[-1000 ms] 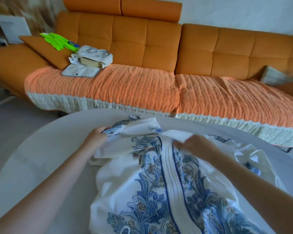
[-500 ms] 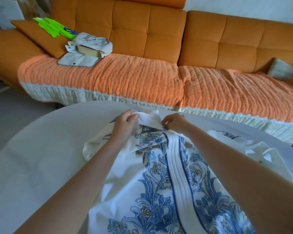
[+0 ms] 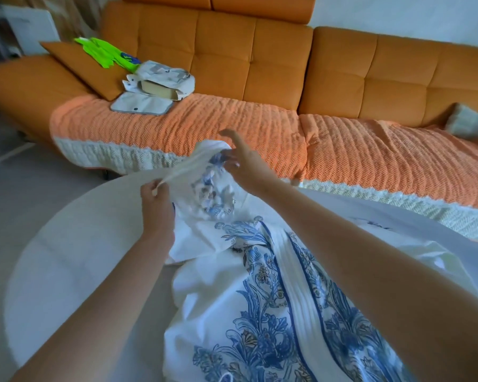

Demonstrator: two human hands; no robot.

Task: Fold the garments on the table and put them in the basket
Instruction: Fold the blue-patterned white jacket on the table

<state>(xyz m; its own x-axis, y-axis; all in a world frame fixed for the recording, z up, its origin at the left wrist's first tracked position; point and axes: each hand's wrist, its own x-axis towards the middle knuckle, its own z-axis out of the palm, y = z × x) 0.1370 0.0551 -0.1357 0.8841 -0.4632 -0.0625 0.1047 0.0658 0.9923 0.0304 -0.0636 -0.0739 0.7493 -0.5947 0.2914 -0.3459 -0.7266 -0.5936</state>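
Left hand [image 3: 157, 201] fingers clamped on raised edge of white blue-floral fabric garment [image 3: 262, 304]; right hand [image 3: 244, 165] fingers spread, blurred, grip on same edge unclear; round white table [image 3: 66, 257] under fingers.

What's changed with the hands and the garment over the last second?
Both hands have raised the far end of the garment off the table. The left hand now pinches a white edge and draws it leftward; the right hand holds the cloth up higher. The rest of the garment still lies on the table.
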